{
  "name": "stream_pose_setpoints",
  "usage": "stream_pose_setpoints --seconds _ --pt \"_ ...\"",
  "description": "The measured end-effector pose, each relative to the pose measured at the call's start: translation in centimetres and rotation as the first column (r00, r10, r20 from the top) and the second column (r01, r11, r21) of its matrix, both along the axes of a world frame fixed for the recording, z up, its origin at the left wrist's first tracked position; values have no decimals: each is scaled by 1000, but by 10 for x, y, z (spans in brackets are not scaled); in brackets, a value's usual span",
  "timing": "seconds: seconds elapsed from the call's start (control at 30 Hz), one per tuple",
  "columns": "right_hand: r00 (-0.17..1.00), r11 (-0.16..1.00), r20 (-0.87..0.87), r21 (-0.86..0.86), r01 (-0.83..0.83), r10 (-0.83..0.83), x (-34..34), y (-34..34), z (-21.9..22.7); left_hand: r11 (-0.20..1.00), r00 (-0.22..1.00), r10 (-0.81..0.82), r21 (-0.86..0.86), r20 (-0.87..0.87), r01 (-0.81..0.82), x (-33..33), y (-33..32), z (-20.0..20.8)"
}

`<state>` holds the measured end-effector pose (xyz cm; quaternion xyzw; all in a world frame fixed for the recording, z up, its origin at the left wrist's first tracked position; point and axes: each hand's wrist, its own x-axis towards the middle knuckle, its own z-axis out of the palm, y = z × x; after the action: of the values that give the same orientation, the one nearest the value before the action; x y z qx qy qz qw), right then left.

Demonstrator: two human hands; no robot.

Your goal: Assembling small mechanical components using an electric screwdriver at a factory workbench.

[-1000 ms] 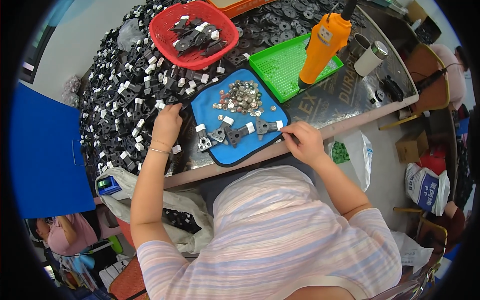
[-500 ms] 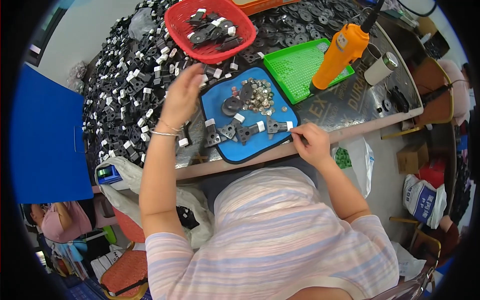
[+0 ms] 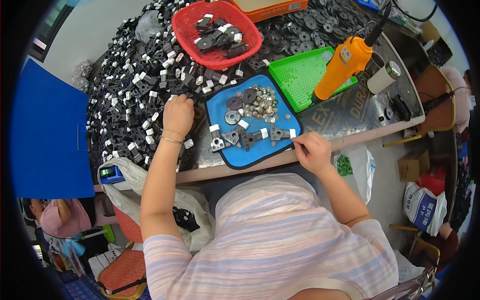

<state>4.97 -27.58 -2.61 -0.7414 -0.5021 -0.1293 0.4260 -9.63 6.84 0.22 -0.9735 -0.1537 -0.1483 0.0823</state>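
My left hand [image 3: 178, 116] reaches into the heap of black plastic brackets with white tabs [image 3: 145, 82]. Its fingers are curled down among them, and what they grip is hidden. At the front right of the blue mat [image 3: 255, 156], my right hand [image 3: 314, 151] is closed in a pinch. Its fingertips are by the white tab of a black bracket [image 3: 276, 133]; whether they hold anything is unclear. Several brackets lie in a row along the mat's near side. Behind them are a grey-faced disc [image 3: 232, 117], a dark disc [image 3: 234, 103], another black disc [image 3: 248, 96] and small metal pieces [image 3: 265, 104].
A red basket [image 3: 181, 40] of assembled parts stands behind the mat. An orange electric screwdriver [image 3: 342, 65] hangs over a green tray [image 3: 295, 75]. To the right stands a white cup [image 3: 382, 80]. Black discs [image 3: 310, 25] cover the far table.
My left hand has moved down from above the mat's far left corner into the bracket heap. The dark blob on the mat now shows as two separate discs. My right hand has barely moved.
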Motion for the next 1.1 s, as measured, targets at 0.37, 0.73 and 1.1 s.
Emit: stream_pose_setpoints --seconds 0.37,0.73,1.1 --pt "996 1000 93 26 12 -14 -1 0 2 938 981 -38 -333 189 100 31 -27 35" --pt "996 1000 93 17 7 -9 -2 2 -1 797 954 -17 -572 300 194 27 -48 49" --pt "994 1000 107 -10 -20 21 -2 1 -1 836 825 547 49 -145 -546 -18 1 6"
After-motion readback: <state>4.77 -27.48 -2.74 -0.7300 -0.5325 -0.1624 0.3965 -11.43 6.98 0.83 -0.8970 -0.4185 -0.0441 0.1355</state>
